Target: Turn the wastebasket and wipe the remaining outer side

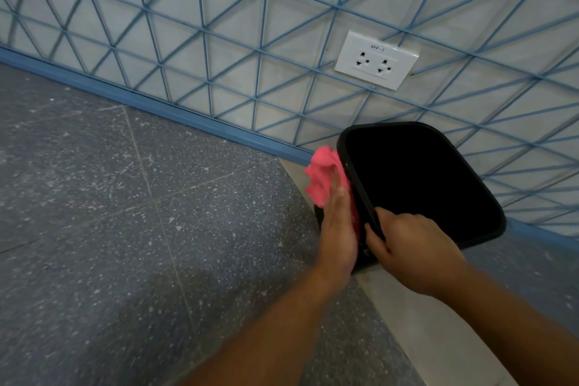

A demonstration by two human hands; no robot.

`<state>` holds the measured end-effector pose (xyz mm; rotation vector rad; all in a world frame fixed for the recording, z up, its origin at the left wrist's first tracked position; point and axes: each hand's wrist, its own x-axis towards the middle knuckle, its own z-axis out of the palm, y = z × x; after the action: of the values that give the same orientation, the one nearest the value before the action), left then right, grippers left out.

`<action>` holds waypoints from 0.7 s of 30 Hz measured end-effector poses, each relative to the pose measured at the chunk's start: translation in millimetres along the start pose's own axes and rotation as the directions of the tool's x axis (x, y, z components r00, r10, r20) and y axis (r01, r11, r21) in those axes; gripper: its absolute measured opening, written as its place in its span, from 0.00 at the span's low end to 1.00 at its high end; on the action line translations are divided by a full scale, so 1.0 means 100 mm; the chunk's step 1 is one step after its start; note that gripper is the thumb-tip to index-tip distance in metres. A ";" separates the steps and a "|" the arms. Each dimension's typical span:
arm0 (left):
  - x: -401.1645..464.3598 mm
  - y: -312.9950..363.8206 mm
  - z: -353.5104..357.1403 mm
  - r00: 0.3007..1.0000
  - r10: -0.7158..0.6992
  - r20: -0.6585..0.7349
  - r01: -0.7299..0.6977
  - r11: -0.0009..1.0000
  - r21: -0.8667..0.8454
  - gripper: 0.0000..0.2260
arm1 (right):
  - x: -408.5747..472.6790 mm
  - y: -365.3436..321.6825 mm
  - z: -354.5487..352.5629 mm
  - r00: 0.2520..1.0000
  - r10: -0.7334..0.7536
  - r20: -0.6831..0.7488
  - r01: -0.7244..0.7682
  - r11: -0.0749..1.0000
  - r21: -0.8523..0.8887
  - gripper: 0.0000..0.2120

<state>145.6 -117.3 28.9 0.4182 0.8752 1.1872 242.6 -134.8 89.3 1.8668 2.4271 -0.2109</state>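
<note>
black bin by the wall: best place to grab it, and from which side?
Probably the near rim of the black bin, taken from above on the floor side. The rim is a thick rolled lip and the mouth is open, so fingers can hook over it, as the right hand does now. The far side sits against the wall, and the left hand presses a pink cloth on the left wall.

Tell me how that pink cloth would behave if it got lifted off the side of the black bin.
The pink cloth is bunched in soft folds under the left hand, so it would probably droop rather than hold shape. It looks thin, likely light. The right hand grips the black bin rim.
</note>
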 end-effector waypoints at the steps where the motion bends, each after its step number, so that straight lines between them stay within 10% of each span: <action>1: 0.02 -0.01 -0.03 1.000 0.009 -0.013 -0.009 1.000 0.018 0.23 | 0.00 0.00 0.00 1.000 0.002 -0.001 -0.002 1.000 -0.002 0.10; 21: 0.28 0.07 -0.02 0.995 -0.058 -0.080 0.061 0.997 0.038 0.24 | 0.00 0.04 0.00 1.000 0.012 -0.008 -0.012 1.000 -0.004 0.10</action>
<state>143.1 -89.2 22.4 0.3778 0.9753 1.1389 246.4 -134.1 88.9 1.8833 2.4189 -0.1984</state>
